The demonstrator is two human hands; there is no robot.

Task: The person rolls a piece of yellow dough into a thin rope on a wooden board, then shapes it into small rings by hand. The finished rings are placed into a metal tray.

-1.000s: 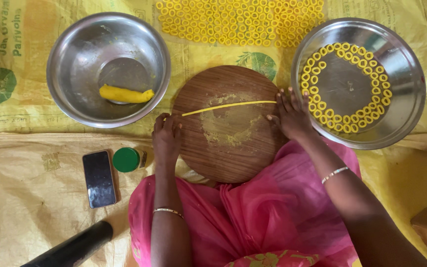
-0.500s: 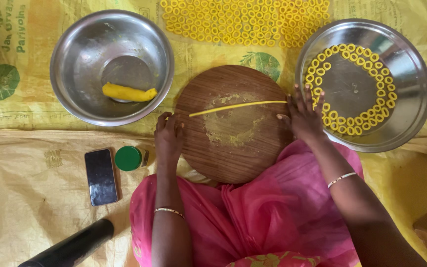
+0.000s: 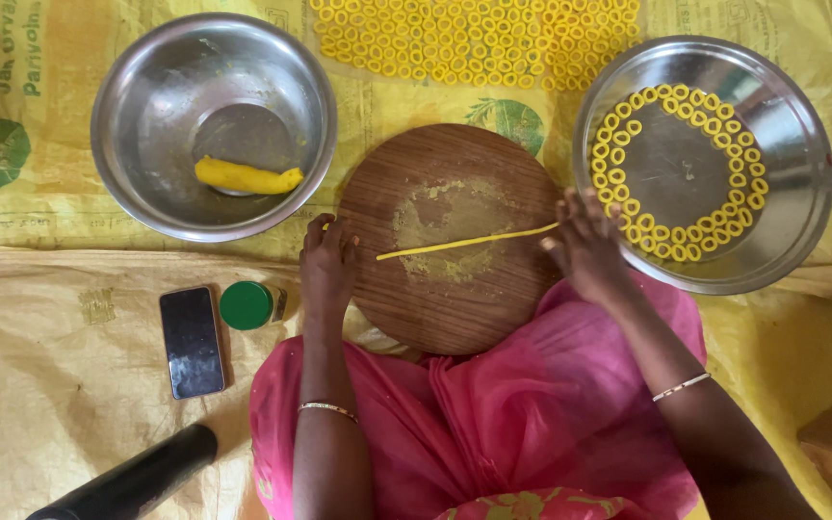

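A thin yellow dough strand (image 3: 464, 242) lies slanted across a round wooden board (image 3: 445, 318) in front of my lap. My right hand (image 3: 589, 252) is at the strand's right end, which sits between thumb and fingertips. My left hand (image 3: 327, 268) rests with curled fingers on the board's left edge, a little apart from the strand's left end. A steel bowl (image 3: 146, 87) at the upper left holds a short lump of yellow dough (image 3: 247, 177). A steel plate (image 3: 792, 144) at the right carries a ring of small yellow dough loops (image 3: 686, 250).
Many dough loops (image 3: 474, 43) lie in rows on the yellow sheet (image 3: 50, 404) beyond the board. A dark phone (image 3: 192, 341) and a green-lidded jar (image 3: 247, 305) lie left of my knee. A black cylinder (image 3: 132, 481) lies at the lower left. Pink cloth (image 3: 493, 424) covers my lap.
The dough strand has shifted on the board toward me, and my right hand has come back with its end. My left hand has hardly moved.
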